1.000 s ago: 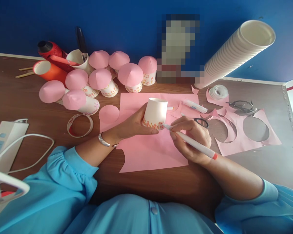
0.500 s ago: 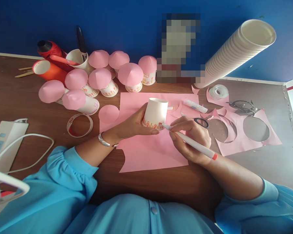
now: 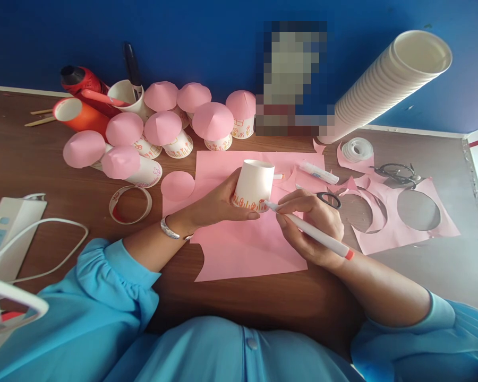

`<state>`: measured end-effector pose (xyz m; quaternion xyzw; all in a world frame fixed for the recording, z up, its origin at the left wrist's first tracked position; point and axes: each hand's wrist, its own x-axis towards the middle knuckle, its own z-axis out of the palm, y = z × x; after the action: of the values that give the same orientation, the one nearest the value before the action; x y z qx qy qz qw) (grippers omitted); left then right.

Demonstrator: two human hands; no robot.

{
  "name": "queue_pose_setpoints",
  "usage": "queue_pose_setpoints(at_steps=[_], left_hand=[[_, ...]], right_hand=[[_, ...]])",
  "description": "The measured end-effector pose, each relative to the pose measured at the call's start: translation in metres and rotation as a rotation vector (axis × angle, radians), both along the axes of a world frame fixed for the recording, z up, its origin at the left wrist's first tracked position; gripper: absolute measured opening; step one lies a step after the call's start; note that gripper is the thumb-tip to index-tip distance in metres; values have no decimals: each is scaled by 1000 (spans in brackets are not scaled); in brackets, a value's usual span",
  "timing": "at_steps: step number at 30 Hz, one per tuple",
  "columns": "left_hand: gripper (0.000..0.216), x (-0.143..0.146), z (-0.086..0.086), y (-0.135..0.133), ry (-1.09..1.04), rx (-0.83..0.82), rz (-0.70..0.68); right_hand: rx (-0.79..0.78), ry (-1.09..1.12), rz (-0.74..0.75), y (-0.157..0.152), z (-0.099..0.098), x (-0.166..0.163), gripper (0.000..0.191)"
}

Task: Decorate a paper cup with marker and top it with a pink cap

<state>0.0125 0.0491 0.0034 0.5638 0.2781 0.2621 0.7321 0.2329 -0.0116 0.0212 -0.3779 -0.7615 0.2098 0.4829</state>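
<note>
My left hand (image 3: 219,204) is closed around the left side and base of a white paper cup (image 3: 255,181), held above a pink paper sheet (image 3: 247,254). Orange and red flower and grass drawings run along the cup's lower edge. In my right hand (image 3: 313,223) is a white felt-tip pen (image 3: 318,236) with a red end, its tip at the cup's lower right edge. A pink paper circle (image 3: 178,184) lies left of the cup. Under and behind my right hand, scissors (image 3: 329,200) show only in part.
Several decorated cups with pink cone roofs (image 3: 213,123) stand at the back left. A tall stack of paper cups (image 3: 382,87) leans at the back right. Tape (image 3: 357,149), glasses (image 3: 396,172) and cut pink scraps (image 3: 416,212) lie at right. A power strip (image 3: 14,239) is at left.
The pen's back end has shifted very slightly; its tip stays at the cup's lower edge. Otherwise both hands and the cup look unchanged.
</note>
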Motion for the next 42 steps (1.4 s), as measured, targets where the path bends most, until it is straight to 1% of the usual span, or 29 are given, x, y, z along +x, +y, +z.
queue_pose_setpoints(at_steps=[4,16,27,33,37,42], left_hand=[[74,0,1,0,-3,-10,-11],[75,1,2,0,0,-31,2],[77,1,3,0,44,7,8],[75,0,2,0,47,12,15],[75,0,1,0,36,10,12],[73,1,5,0,25,-11,-13]], right_hand=[[-6,-9,-21,-1,0,0,15],[-3,-30,-22,-1,1,1,16],[4,-30,0,-1,2,0,17],[0,-30,9,-2,2,-2,21],[-15,-25,19,-3,3,-2,18],[-22,-4,10,-5,4,1,15]])
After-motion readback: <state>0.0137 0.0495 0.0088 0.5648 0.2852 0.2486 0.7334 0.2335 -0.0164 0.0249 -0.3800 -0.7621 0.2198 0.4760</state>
